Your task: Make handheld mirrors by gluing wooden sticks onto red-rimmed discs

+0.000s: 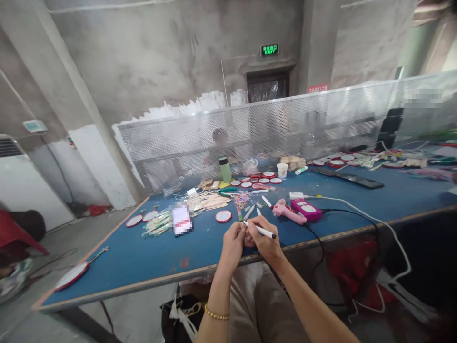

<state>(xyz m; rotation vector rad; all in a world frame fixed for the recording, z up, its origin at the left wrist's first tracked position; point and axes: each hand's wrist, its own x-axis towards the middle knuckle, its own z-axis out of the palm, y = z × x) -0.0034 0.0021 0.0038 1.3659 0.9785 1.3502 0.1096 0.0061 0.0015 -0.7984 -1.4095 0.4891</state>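
White black-ended pen [265, 231], pinched in your right hand [264, 244], lies crosswise, right of the thin green-and-red stick [240, 214] your left hand [233, 242] grips.

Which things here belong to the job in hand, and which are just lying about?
In the job:
stick, in the left hand
pen, in the right hand
probably the loose pens

Apparently just lying about:
bottle
cup
glue gun, untouched
purple box
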